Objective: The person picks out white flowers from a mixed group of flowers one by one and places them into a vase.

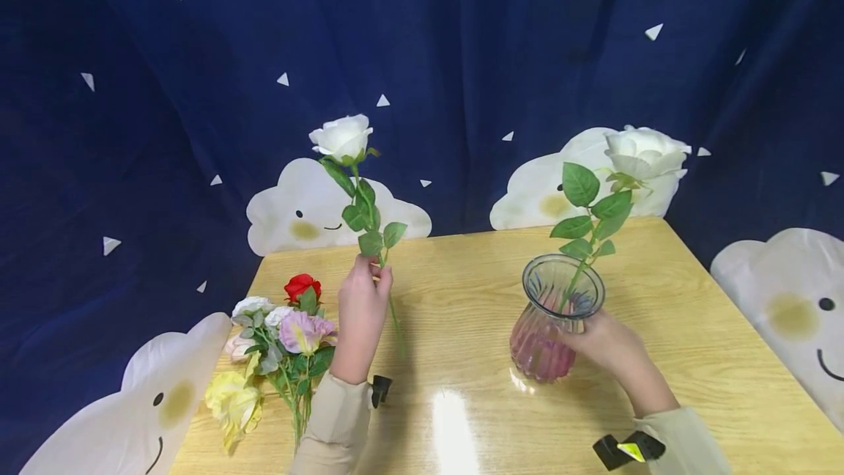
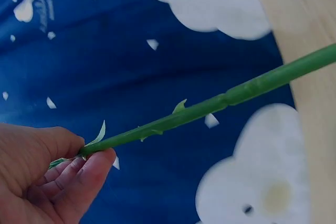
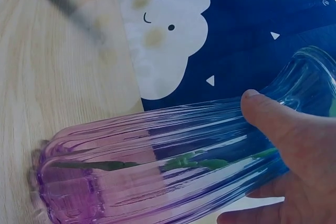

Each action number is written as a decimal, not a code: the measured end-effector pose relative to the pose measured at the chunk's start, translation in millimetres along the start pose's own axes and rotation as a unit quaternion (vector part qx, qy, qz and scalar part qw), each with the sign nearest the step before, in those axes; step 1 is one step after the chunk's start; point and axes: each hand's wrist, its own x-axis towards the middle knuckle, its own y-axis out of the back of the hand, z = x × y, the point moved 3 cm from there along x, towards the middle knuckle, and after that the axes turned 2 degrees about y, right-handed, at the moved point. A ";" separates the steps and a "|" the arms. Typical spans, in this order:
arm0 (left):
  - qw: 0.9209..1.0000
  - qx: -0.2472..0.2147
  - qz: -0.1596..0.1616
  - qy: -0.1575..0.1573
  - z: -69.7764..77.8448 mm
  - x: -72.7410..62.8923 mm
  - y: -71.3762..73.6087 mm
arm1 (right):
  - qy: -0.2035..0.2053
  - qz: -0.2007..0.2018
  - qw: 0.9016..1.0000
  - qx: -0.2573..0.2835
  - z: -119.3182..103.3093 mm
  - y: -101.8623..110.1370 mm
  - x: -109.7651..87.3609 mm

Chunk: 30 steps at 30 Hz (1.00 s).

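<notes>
While the right hand (image 1: 603,347) grips the vase (image 1: 542,347), likely slippery and fragile, the left hand (image 1: 363,299) pinches a white rose (image 1: 366,207) left of the vase; probably light, best held by its stem (image 2: 194,113).

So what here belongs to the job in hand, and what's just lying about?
Job in hand:
white rose, pinched in the left hand
vase, held by the right hand
second white rose, leaning in the vase

Not in use:
flower bunch on the table, in neither hand, though it may belong too
blue curtain, backdrop
</notes>
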 end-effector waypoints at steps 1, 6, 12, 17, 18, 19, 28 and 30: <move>1.000 -0.005 0.001 -0.014 6.5 2.0 -1.8 | 0.000 -0.001 1.000 0.000 -0.1 -0.4 0.0; 0.998 -0.034 0.008 -0.061 41.7 12.3 -15.1 | -0.003 -0.007 1.000 0.004 0.8 -2.8 -0.7; 0.993 -0.077 0.004 -0.087 81.2 20.4 -35.5 | 0.006 0.000 1.000 0.008 2.5 -3.7 -1.3; 0.989 -0.098 -0.014 -0.108 113.1 24.5 -50.1 | -0.003 -0.004 1.000 0.015 3.8 -4.9 -2.0; 0.988 -0.102 -0.016 -0.116 119.0 25.0 -52.3 | -0.004 -0.006 1.000 0.015 4.2 -5.3 -2.1; 0.986 -0.109 -0.017 -0.125 124.8 25.4 -53.8 | -0.006 -0.007 1.000 0.014 4.4 -5.6 -2.2; 0.973 -0.127 -0.001 -0.192 164.6 31.4 -48.3 | 0.015 -0.006 0.999 0.033 3.8 -6.2 1.6; 0.970 -0.127 0.005 -0.206 171.2 32.3 -47.2 | 0.024 -0.005 0.999 0.047 3.1 -5.4 2.9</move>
